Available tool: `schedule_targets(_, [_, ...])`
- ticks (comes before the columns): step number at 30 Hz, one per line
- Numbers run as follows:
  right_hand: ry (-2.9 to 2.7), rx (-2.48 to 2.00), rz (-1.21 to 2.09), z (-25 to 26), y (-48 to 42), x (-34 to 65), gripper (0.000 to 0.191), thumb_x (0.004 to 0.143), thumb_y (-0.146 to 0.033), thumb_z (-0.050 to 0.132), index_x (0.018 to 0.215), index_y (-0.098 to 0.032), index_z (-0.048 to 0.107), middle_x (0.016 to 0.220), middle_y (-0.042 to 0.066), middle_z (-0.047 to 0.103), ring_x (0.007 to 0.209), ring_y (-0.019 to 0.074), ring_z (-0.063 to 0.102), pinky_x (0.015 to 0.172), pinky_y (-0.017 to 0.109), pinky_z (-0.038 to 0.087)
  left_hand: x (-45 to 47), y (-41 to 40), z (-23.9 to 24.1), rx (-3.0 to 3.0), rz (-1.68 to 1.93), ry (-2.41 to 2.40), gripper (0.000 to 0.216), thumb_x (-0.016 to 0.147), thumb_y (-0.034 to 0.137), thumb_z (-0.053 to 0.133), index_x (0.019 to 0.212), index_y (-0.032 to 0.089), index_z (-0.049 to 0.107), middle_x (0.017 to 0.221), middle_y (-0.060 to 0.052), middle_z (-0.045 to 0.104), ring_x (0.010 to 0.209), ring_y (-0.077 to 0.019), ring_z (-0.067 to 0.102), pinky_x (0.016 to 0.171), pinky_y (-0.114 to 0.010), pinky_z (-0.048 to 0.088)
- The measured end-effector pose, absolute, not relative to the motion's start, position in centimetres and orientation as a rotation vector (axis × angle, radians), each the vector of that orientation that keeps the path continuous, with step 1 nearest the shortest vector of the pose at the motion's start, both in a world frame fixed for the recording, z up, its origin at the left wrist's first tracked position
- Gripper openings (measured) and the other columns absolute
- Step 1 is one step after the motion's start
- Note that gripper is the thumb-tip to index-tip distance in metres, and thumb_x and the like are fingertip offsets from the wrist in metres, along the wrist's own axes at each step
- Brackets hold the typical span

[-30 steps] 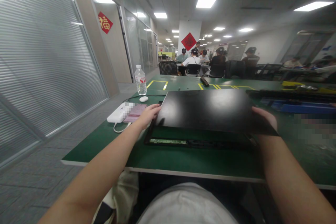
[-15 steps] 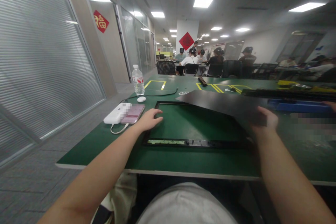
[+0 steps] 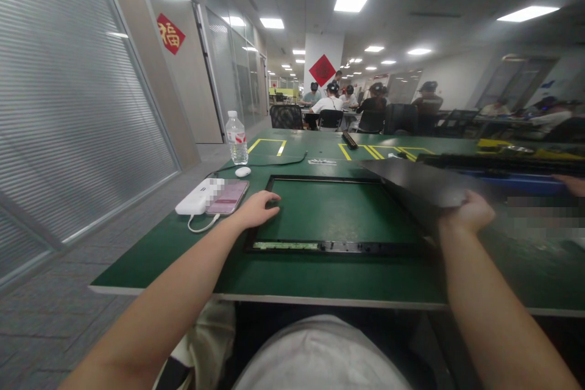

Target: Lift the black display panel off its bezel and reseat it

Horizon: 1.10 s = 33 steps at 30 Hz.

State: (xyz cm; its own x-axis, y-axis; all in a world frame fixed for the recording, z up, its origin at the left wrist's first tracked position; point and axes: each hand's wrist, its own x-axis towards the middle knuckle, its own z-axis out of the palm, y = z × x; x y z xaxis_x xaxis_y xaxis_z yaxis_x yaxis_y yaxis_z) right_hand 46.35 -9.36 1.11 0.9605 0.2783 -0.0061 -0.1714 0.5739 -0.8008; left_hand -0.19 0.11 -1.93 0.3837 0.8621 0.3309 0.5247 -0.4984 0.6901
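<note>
A thin black rectangular frame [image 3: 320,179] lies flat on the green table [image 3: 320,277]. Along its near side runs a pale green strip [image 3: 286,246]. My left hand [image 3: 259,209] rests at the frame's left side, thumb and fingers apart and nothing between them. Over the frame's right part, a thin dark grey sheet [image 3: 423,186] is held up at a slant. My right hand [image 3: 470,213] grips this sheet by its right edge, with the fingers closed. The sheet hides part of the frame's right side.
Left of the frame are a phone [image 3: 228,196], a white power bank [image 3: 194,196] with a cable, a white oval case [image 3: 243,172] and a water bottle [image 3: 236,140]. At right lie a blue object [image 3: 521,184] and another person's hand [image 3: 571,183]. Several people sit farther back.
The dark grey sheet has moved to the right with my right hand and is more tilted, uncovering more of the frame's far side. My left hand has stayed at the frame's left side.
</note>
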Motion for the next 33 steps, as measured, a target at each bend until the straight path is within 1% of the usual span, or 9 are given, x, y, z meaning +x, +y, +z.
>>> schedule_targets(3, [-0.065,-0.873,0.136,1.3,-9.6,45.8,0.016,0.066,-0.009,0.053,0.079,-0.019,0.051,0.088,0.002,0.06,0.086,0.0159,0.064,0.071,0.025,0.055,-0.2,0.0,-1.8,2.159,0.95,1.171,0.029,0.061,0.036,0.079,0.087,0.025,0.08,0.103,-0.011,0.077,0.105,-0.0361,0.066,0.104,-0.045,0.045])
schedule_targets(7, [-0.063,-0.957,0.107,1.5,-9.8,45.5,0.018,0.067,-0.01,0.051,0.081,-0.021,0.049,0.095,0.002,0.062,0.093,0.0172,0.065,0.071,0.026,0.057,-0.1,-0.1,-1.8,2.129,0.957,1.144,0.029,0.058,0.038,0.08,0.084,0.025,0.079,0.101,-0.01,0.077,0.103,-0.035,0.067,0.103,-0.043,0.046])
schedule_targets(12, [-0.058,-1.034,0.122,1.4,-9.8,45.4,0.02,0.067,-0.013,0.05,0.083,-0.023,0.044,0.1,0.003,0.063,0.097,0.0184,0.066,0.074,0.027,0.057,-0.1,0.0,-1.8,2.176,0.932,1.169,0.032,0.059,0.04,0.079,0.087,0.025,0.079,0.102,-0.01,0.077,0.102,-0.0347,0.068,0.102,-0.044,0.047])
schedule_targets(18, [0.026,-0.982,0.177,1.3,-9.8,45.3,0.024,0.069,-0.01,0.052,0.088,-0.023,0.045,0.104,0.003,0.063,0.095,0.0158,0.066,0.072,0.024,0.057,-0.1,0.0,-1.9,2.187,0.915,1.173,0.037,0.061,0.036,0.078,0.096,0.023,0.078,0.106,-0.012,0.077,0.105,-0.0359,0.068,0.102,-0.045,0.047])
schedule_targets(21, [0.043,-0.992,0.215,0.7,-9.6,46.1,0.024,0.069,-0.01,0.05,0.087,-0.024,0.044,0.105,0.003,0.063,0.094,0.0155,0.066,0.071,0.025,0.055,-0.1,-0.1,-1.9,2.206,0.897,1.176,0.036,0.062,0.035,0.077,0.096,0.023,0.078,0.107,-0.012,0.076,0.105,-0.0366,0.068,0.102,-0.046,0.047])
schedule_targets(25, [0.05,-1.046,0.269,-0.2,-9.2,47.6,0.019,0.069,-0.012,0.044,0.085,-0.023,0.043,0.111,0.006,0.06,0.094,0.0153,0.066,0.067,0.025,0.052,-0.1,-0.1,-2.0,2.186,0.915,1.159,0.035,0.061,0.034,0.078,0.094,0.024,0.078,0.106,-0.011,0.077,0.106,-0.0363,0.068,0.103,-0.046,0.047])
schedule_targets(27, [0.041,-1.095,0.272,-0.5,-9.2,48.1,0.022,0.069,-0.011,0.04,0.087,-0.024,0.042,0.116,0.008,0.058,0.097,0.0151,0.066,0.066,0.025,0.052,-0.2,0.0,-2.0,2.168,0.934,1.144,0.035,0.059,0.035,0.079,0.093,0.024,0.079,0.105,-0.011,0.077,0.105,-0.036,0.068,0.103,-0.045,0.047])
schedule_targets(30, [0.088,-1.038,0.266,-0.8,-9.2,48.3,0.029,0.069,-0.008,0.044,0.093,-0.025,0.04,0.119,0.006,0.058,0.095,0.0141,0.067,0.068,0.025,0.054,-0.2,0.0,-2.1,2.183,0.944,1.134,0.035,0.059,0.036,0.08,0.092,0.025,0.078,0.103,-0.01,0.078,0.105,-0.0353,0.068,0.103,-0.044,0.048])
schedule_targets(33, [0.177,-0.977,0.267,-0.9,-9.1,48.1,0.034,0.071,-0.004,0.051,0.098,-0.024,0.045,0.116,0.003,0.061,0.091,0.0135,0.068,0.07,0.026,0.057,-0.2,-0.1,-1.9,2.313,0.812,1.185,0.039,0.067,0.038,0.072,0.102,0.022,0.076,0.112,-0.011,0.076,0.11,-0.0339,0.067,0.104,-0.044,0.047])
